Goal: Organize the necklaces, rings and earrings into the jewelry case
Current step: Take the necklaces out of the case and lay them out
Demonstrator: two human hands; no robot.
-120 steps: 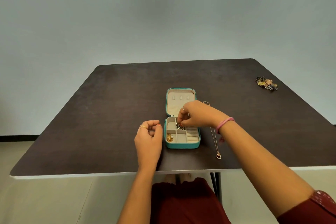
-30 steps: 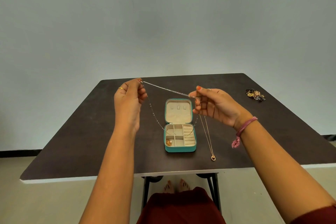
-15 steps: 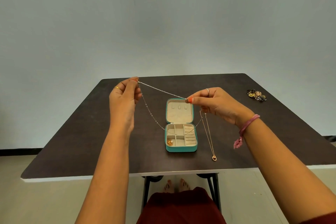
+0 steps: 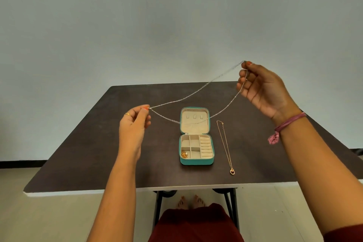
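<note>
a person stretches a thin silver beaded chain necklace point(image 4: 196, 94) in the air above an open teal zip jewelry case with cream lining point(image 4: 196, 148) on a dark brown table point(image 4: 98, 143). the left hand point(image 4: 133, 122) pinches one end between thumb and forefinger; the right hand point(image 4: 261, 86) pinches the other end, raised higher. the slack loop hangs in front of the case's lid. the chain looks very light, limp and prone to tangling, so it is best held at its ends or clasp and lowered slowly. half a second earlier the hands were closer together and level; now they have spread apart, the right lifted well up. a fine gold pendant necklace point(image 4: 225, 145) lies just right of the case; small gold earrings point(image 4: 184, 154) sit in its front-left compartment.
</note>
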